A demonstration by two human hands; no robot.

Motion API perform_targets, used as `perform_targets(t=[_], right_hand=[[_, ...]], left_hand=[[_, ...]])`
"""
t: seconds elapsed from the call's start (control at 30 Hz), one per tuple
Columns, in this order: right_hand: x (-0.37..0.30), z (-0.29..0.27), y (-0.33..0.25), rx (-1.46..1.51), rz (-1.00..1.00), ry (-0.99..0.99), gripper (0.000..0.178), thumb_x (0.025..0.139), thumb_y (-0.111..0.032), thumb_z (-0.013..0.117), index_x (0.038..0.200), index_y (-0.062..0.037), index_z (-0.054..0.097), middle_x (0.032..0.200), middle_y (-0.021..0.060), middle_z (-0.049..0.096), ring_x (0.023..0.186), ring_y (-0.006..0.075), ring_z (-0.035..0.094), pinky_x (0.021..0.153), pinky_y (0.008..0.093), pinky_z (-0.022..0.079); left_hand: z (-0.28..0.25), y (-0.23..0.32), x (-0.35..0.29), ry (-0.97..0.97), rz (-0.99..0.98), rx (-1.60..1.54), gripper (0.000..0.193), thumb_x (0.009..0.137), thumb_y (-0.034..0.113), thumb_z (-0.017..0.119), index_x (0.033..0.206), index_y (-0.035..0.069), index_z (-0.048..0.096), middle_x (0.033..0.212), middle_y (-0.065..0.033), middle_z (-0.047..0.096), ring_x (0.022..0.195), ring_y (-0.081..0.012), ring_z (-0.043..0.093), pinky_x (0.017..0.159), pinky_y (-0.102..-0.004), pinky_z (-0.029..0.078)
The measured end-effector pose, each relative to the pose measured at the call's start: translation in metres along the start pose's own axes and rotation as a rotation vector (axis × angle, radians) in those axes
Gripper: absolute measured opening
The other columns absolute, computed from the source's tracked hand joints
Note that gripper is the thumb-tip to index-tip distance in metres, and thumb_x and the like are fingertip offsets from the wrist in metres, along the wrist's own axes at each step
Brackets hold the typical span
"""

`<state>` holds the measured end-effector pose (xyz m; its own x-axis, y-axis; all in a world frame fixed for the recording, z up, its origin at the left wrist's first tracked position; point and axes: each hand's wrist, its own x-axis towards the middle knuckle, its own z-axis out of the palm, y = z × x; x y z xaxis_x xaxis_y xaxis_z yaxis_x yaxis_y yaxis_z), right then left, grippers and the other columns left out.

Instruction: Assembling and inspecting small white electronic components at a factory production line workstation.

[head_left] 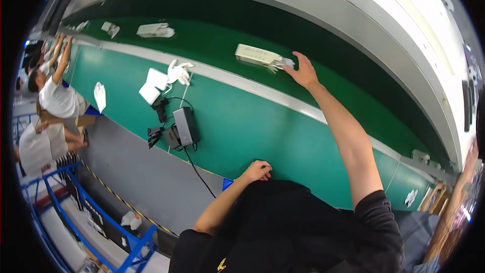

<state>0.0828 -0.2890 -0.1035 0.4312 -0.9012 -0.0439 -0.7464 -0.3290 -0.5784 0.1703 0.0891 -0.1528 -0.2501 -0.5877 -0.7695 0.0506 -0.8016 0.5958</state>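
A long off-white plastic unit [257, 55] with small slots lies on the dark green belt, a clear and whitish piece [284, 63] at its right end. My right hand [304, 72] reaches over the belt at that end, thumb and fingers apart around its tip. Whether the thumb touches the piece I cannot tell. My left hand [259, 171] rests at the bench's near edge, close to my body, its fingers curled in with nothing visible in them.
On the green bench [242, 116] to the left lie white gloves [179, 72], an open white box [153, 86], a grey power unit [186, 127] and black cabled devices. More white parts [155, 31] sit farther along the belt. Co-workers [60, 96] are at the left; another person's arm [457, 197] shows at right.
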Motion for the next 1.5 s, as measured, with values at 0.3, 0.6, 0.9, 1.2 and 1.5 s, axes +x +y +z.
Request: perform_targets(t=[0.3,0.6,0.9,1.2,1.5], right_hand=[[-0.024,0.036,0.001,-0.229,-0.07,-0.014,0.054,0.071,-0.04,0.067,0.116,-0.011,0.055,0.102,0.0135,0.061,0.095,0.0338,0.057,0.083,0.0435,0.047],[-0.125,-0.031,-0.022,0.156,0.048,-0.225,0.054,0.069,-0.031,0.065,0.117,-0.0078,0.053,0.095,0.0191,0.064,0.086,0.0354,0.063,0.074,0.0411,0.048],[-0.296,-0.117,-0.092,-0.094,0.081,-0.467,0.045,0.068,-0.017,0.071,0.107,-0.0014,0.054,0.096,0.0215,0.061,0.088,0.0389,0.06,0.074,0.0435,0.049],[-0.384,-0.102,-0.054,0.325,0.011,-0.135,0.039,0.079,-0.008,0.064,0.115,0.0016,0.054,0.095,0.0156,0.06,0.081,0.0315,0.061,0.074,0.0374,0.048],[-0.386,-0.071,-0.06,0.475,0.175,-0.051,0.016,0.089,-0.005,0.052,0.098,0.0042,0.062,0.089,0.0177,0.06,0.076,0.0261,0.061,0.069,0.0307,0.049]], left_hand=[[0.015,-0.006,0.004,-0.035,0.124,0.028,0.019,0.086,0.018,0.052,0.091,0.003,0.062,0.074,-0.0135,0.067,0.054,-0.0171,0.063,0.048,-0.0281,0.052],[0.023,0.047,-0.024,0.505,0.556,0.743,0.03,0.079,0.017,0.061,0.107,0.008,0.056,0.1,-0.0173,0.061,0.098,-0.0299,0.06,0.079,-0.044,0.049],[0.07,0.141,-0.049,-0.044,0.738,1.058,0.066,0.072,0.012,0.07,0.129,0.008,0.037,0.115,-0.0132,0.048,0.115,-0.0305,0.048,0.106,-0.0462,0.03],[0.106,0.06,-0.03,0.065,1.044,0.795,0.064,0.072,0.008,0.07,0.127,0.008,0.038,0.116,-0.0125,0.05,0.116,-0.0331,0.046,0.102,-0.0462,0.035],[0.097,0.057,-0.063,0.136,0.922,0.763,0.063,0.08,0.021,0.066,0.132,0.007,0.035,0.135,-0.0178,0.033,0.122,-0.0359,0.039,0.103,-0.0447,0.032]])
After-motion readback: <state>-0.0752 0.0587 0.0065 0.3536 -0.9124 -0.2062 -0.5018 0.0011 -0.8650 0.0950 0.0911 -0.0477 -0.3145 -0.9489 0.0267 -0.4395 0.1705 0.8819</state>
